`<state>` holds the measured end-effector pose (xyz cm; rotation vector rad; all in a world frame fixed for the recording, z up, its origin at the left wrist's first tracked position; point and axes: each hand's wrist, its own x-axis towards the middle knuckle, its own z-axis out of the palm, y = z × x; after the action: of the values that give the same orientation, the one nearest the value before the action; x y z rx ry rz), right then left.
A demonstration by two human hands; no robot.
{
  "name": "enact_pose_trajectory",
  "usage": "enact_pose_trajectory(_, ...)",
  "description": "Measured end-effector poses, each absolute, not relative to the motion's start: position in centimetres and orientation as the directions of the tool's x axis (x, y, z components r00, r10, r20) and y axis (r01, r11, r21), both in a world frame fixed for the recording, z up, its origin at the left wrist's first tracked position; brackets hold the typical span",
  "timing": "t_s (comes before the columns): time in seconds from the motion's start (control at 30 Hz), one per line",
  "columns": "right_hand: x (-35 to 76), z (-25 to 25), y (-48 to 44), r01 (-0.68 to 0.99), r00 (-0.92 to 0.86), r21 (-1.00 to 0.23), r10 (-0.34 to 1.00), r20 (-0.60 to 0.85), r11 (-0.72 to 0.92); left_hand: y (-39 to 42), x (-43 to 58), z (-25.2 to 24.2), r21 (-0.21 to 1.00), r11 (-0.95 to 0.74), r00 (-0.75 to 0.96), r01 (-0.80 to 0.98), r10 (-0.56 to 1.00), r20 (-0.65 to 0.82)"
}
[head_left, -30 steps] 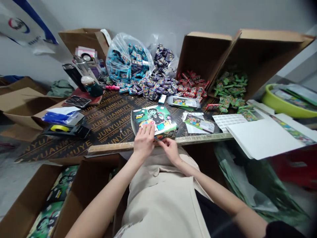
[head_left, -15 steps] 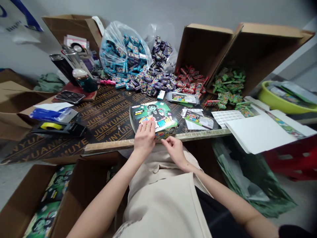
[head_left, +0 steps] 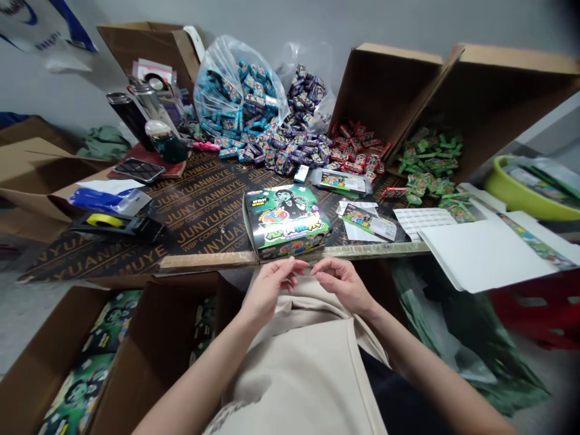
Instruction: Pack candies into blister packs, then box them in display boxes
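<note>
A green printed cardboard display box (head_left: 286, 222) with a cartoon figure on its lid sits at the front edge of the dark printed board table (head_left: 203, 223). My left hand (head_left: 272, 289) and my right hand (head_left: 342, 283) are just below the table's wooden edge strip (head_left: 203, 261), close together and apart from the box. The fingers of both hands are lightly curled toward each other. Anything thin between them is too small to see.
Behind the box lie heaps of blue, purple (head_left: 290, 148), red (head_left: 356, 151) and green (head_left: 428, 157) packets. A tape dispenser (head_left: 115, 225) stands left, white sheets (head_left: 480, 254) lie right, and an open carton (head_left: 149, 344) stands below the table.
Both hands have left the box and moved back past the table edge toward my body. The box stays in place on the table, and the view has shifted slightly.
</note>
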<state>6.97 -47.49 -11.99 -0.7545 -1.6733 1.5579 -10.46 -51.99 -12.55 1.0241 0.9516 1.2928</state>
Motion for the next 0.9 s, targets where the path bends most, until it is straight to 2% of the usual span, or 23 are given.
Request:
enact_pose_trajectory(0.03, 7.0, -12.0, -47.5, -0.07, -0.589, -0.996, 0.803, 0.091, 0.061, -52.0, -10.1, -12.8, 0.917, 0.093, 0.123, -0.388, 0.991, -0.049)
enact_pose_trajectory(0.1, 7.0, -12.1, -47.4, -0.115, -0.627, -0.993, 0.778, 0.045, -0.035, -51.9, -9.4, -13.1, 0.852, 0.169, 0.179, -0.496, 0.98, -0.09)
enact_pose_trajectory(0.17, 7.0, -12.1, -47.4, -0.168, -0.655, -0.977, 0.756, 0.014, -0.128, -51.9, -9.1, -13.2, 0.853, 0.114, 0.113, -0.509, 0.991, -0.065)
enact_pose_trajectory(0.23, 7.1, -12.2, -47.4, -0.213, -0.673, -0.96, 0.74, 0.01, -0.18, -52.0, -8.8, -13.2, 0.895, -0.009, -0.007, -0.447, 1.0, 0.007)
enact_pose_trajectory(0.37, 7.2, -12.3, -47.4, -0.246, -0.689, -0.945, 0.725, 0.016, -0.213, -51.9, -8.3, -12.8, 0.956, -0.194, -0.114, -0.22, 0.978, 0.172)
enact_pose_trajectory(0.47, 7.4, -12.3, -47.4, -0.218, -0.701, -0.948, 0.713, -0.013, -0.232, -51.7, -8.3, -12.5, 0.946, -0.325, -0.148, 0.018, 0.934, 0.324)
enact_pose_trajectory(0.53, 7.5, -12.2, -47.4, -0.182, -0.706, -0.958, 0.707, -0.029, -0.222, -51.7, -8.7, -12.4, 0.863, -0.444, -0.19, 0.24, 0.851, 0.49)
enact_pose_trajectory(0.6, 7.6, -12.0, -47.5, -0.121, -0.695, -0.978, 0.718, -0.037, -0.168, -51.6, -9.3, -12.5, 0.709, -0.532, -0.181, 0.464, 0.726, 0.663)
enact_pose_trajectory(0.67, 7.6, -11.7, -47.6, -0.031, -0.656, -0.998, 0.754, -0.015, -0.047, -51.4, -9.9, -12.8, 0.569, -0.563, -0.137, 0.6, 0.629, 0.766)
enact_pose_trajectory(0.7, 7.6, -11.5, -47.7, 0.021, -0.628, -0.999, 0.778, 0.012, 0.033, -51.3, -10.1, -12.9, 0.548, -0.554, -0.141, 0.626, 0.612, 0.779)
enact_pose_trajectory(0.73, 7.6, -11.3, -47.8, 0.077, -0.592, -0.989, 0.804, 0.053, 0.122, -51.2, -10.2, -13.1, 0.573, -0.528, -0.178, 0.626, 0.619, 0.765)
enact_pose_trajectory(0.8, 7.7, -11.0, -48.0, 0.198, -0.513, -0.937, 0.845, 0.151, 0.288, -50.9, -10.1, -13.5, 0.741, -0.436, -0.347, 0.511, 0.683, 0.642)
enact_pose_trajectory(0.87, 7.8, -10.7, -48.1, 0.302, -0.46, -0.871, 0.859, 0.223, 0.388, -50.8, -9.7, -14.0, 0.94, -0.299, -0.436, 0.168, 0.832, 0.342)
enact_pose_trajectory(0.9, 7.9, -10.7, -48.2, 0.336, -0.452, -0.845, 0.858, 0.242, 0.415, -50.8, -9.4, -14.3, 0.981, -0.185, -0.356, -0.064, 0.922, 0.15)
